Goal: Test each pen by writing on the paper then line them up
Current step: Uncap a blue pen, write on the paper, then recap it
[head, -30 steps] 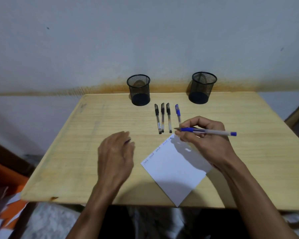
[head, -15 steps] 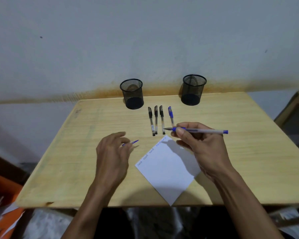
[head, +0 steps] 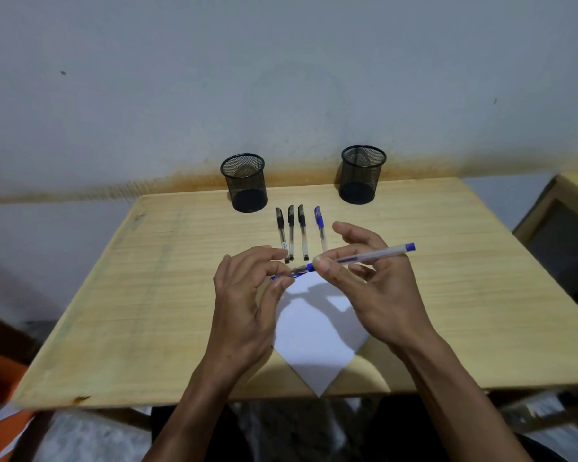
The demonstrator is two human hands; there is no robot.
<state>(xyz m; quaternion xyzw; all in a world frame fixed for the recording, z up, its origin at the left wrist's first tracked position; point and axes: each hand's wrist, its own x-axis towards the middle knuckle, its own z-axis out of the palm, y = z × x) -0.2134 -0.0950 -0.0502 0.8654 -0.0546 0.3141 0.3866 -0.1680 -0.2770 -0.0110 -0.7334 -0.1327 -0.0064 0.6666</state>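
My right hand point(head: 377, 288) pinches a blue pen point(head: 364, 258) near its tip, held above the white paper point(head: 317, 331), its barrel pointing right. My left hand point(head: 244, 301) pinches the pen's blue cap point(head: 282, 276) right at the pen's tip; I cannot tell whether the tip is inside the cap. Behind them a row of capped pens lies on the wooden table point(head: 147, 295): three black pens point(head: 291, 233) side by side and one blue capped pen point(head: 320, 228) to their right.
Two black mesh pen cups stand at the table's back edge, the left cup point(head: 245, 182) and the right cup point(head: 361, 174). A grey wall rises behind. Another piece of wooden furniture point(head: 568, 201) stands at the right.
My left hand moved right and up with the cap to the pen's tip. My right hand lifted the pen off the paper and turned it towards the left hand.
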